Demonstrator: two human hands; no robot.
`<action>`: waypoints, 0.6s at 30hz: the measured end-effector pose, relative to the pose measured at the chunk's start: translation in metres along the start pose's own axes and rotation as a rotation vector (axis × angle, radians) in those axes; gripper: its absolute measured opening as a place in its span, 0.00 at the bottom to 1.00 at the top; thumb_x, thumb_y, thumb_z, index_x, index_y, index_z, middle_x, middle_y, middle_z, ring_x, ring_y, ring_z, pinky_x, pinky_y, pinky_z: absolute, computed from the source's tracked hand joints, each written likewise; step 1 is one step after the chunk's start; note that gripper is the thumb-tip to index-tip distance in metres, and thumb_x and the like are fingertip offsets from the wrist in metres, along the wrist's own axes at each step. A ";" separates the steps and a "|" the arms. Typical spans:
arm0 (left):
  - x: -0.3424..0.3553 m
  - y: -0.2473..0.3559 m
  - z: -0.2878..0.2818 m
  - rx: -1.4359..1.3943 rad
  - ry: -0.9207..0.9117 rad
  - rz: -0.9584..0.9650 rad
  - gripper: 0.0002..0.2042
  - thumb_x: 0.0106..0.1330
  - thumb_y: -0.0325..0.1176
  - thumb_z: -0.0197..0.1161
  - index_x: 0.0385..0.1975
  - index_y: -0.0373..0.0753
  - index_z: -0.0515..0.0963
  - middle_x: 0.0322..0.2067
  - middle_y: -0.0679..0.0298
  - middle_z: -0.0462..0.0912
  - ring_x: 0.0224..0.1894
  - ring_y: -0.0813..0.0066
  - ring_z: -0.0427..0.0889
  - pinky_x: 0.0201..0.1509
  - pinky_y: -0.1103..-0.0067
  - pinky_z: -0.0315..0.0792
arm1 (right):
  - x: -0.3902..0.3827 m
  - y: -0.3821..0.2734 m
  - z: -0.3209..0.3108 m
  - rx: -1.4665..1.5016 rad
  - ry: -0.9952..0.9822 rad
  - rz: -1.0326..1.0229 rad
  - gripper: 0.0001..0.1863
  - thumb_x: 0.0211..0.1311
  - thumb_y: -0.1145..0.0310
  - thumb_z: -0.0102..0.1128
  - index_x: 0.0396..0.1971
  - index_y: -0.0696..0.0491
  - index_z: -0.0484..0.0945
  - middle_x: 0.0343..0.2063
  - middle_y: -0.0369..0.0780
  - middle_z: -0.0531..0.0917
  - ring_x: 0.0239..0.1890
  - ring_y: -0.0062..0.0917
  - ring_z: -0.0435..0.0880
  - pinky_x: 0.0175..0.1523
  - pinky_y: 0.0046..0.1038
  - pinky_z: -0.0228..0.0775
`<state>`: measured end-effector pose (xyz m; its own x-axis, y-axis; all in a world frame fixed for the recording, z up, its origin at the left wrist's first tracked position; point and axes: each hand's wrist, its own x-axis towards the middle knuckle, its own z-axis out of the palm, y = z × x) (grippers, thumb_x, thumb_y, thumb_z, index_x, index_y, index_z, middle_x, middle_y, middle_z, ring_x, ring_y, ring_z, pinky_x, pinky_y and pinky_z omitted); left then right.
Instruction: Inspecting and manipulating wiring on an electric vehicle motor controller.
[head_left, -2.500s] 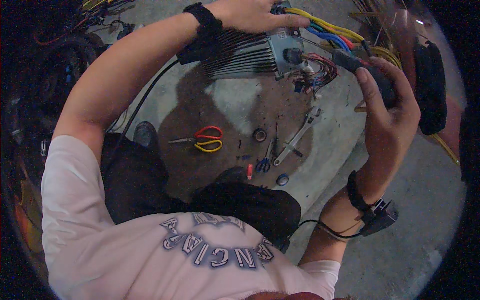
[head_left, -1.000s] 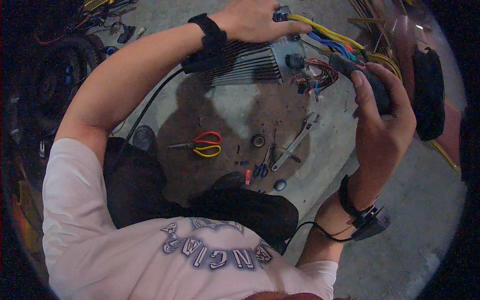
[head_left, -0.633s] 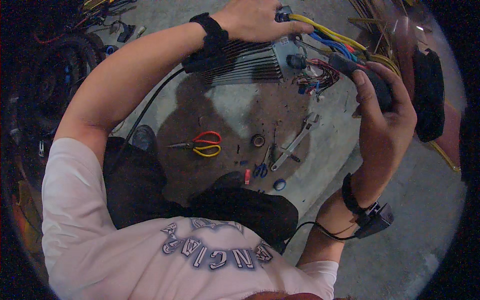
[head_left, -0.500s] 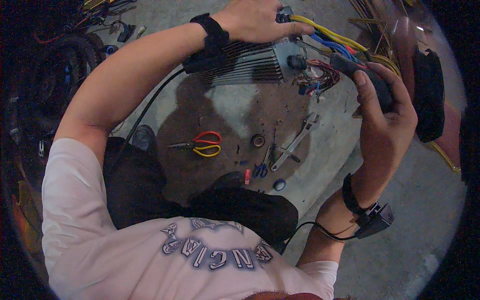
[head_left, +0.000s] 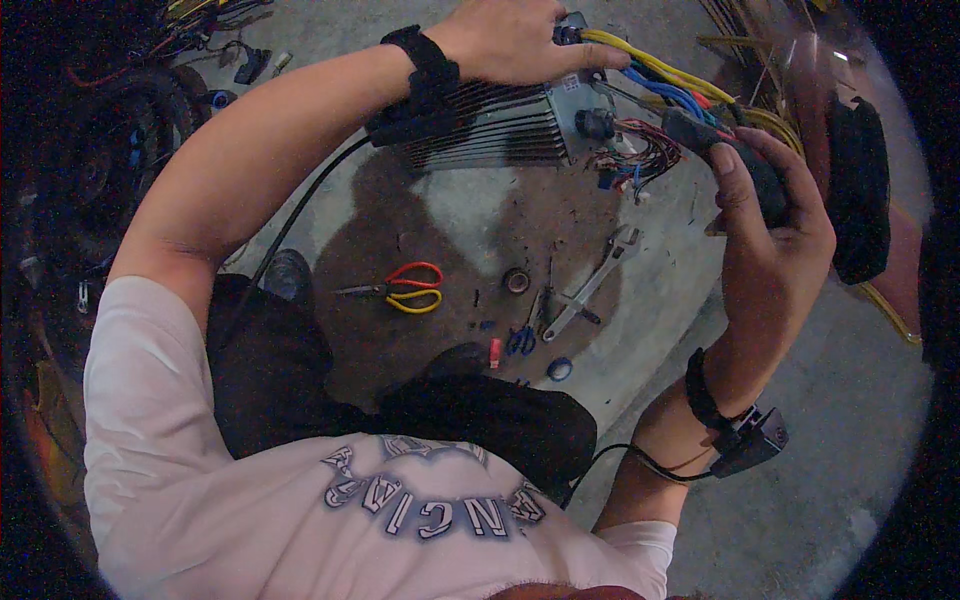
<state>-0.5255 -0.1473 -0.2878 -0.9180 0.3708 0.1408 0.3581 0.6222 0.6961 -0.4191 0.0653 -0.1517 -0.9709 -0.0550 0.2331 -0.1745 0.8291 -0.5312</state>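
A motor controller [head_left: 490,135], a metal box with cooling fins, is at the top of the view. My left hand [head_left: 505,40] is closed over its upper part, the thumb reaching to the yellow and blue cables at the end face; some fingers are cut off by the picture's edge. My right hand [head_left: 775,190] is wrapped round a dark, thick-handled screwdriver [head_left: 695,128]. It looks powered, and its thin shaft slants left to the controller's end face, where the tip is hard to make out. Below the shaft hangs a bundle of thin coloured wires [head_left: 650,150].
On the floor lie red-and-yellow-handled scissors [head_left: 412,288], an adjustable wrench [head_left: 595,285], blue-handled scissors [head_left: 520,340], tape rolls [head_left: 517,281] and a red piece [head_left: 494,353]. A tyre [head_left: 100,170] stands at left; a reddish panel with a black pad [head_left: 860,190] is at right.
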 end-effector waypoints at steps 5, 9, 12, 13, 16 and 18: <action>-0.001 0.001 -0.001 0.002 -0.001 -0.023 0.40 0.62 0.71 0.55 0.20 0.27 0.76 0.16 0.52 0.74 0.21 0.62 0.74 0.26 0.66 0.69 | 0.000 0.000 0.000 -0.007 -0.003 0.011 0.15 0.62 0.68 0.69 0.45 0.60 0.82 0.28 0.34 0.82 0.25 0.12 0.75 0.29 0.15 0.66; -0.004 0.005 -0.005 -0.034 -0.010 -0.003 0.41 0.63 0.71 0.55 0.20 0.27 0.76 0.17 0.51 0.74 0.22 0.61 0.75 0.27 0.65 0.69 | -0.002 0.000 0.000 0.039 0.002 0.047 0.15 0.62 0.67 0.69 0.45 0.60 0.82 0.26 0.33 0.81 0.24 0.12 0.75 0.29 0.16 0.66; -0.001 0.001 0.000 0.006 0.001 -0.018 0.41 0.63 0.71 0.55 0.20 0.27 0.76 0.17 0.51 0.74 0.22 0.61 0.75 0.27 0.65 0.69 | -0.003 0.000 0.002 -0.003 0.022 0.048 0.15 0.63 0.67 0.69 0.45 0.60 0.83 0.25 0.33 0.80 0.24 0.12 0.75 0.29 0.16 0.66; -0.001 0.000 0.000 0.016 -0.005 -0.028 0.41 0.63 0.71 0.54 0.20 0.27 0.76 0.16 0.52 0.74 0.21 0.62 0.75 0.27 0.66 0.69 | -0.003 0.000 0.003 -0.002 0.022 0.048 0.15 0.63 0.67 0.69 0.45 0.60 0.83 0.25 0.33 0.80 0.24 0.12 0.75 0.29 0.16 0.66; -0.001 0.001 -0.001 0.017 -0.017 -0.035 0.40 0.63 0.71 0.54 0.19 0.28 0.75 0.16 0.54 0.73 0.21 0.63 0.74 0.26 0.67 0.68 | -0.005 -0.002 0.004 0.059 0.037 0.099 0.15 0.62 0.66 0.70 0.45 0.60 0.83 0.25 0.34 0.80 0.24 0.13 0.75 0.29 0.16 0.66; -0.001 0.002 -0.002 0.010 -0.024 -0.035 0.40 0.63 0.71 0.54 0.19 0.29 0.75 0.15 0.55 0.72 0.20 0.64 0.73 0.25 0.67 0.68 | -0.005 0.000 0.004 0.097 0.042 0.109 0.15 0.62 0.67 0.70 0.45 0.60 0.83 0.25 0.34 0.81 0.24 0.13 0.76 0.29 0.16 0.66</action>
<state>-0.5242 -0.1476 -0.2852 -0.9257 0.3649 0.0993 0.3274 0.6420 0.6933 -0.4144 0.0630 -0.1560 -0.9775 0.0581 0.2027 -0.0850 0.7714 -0.6307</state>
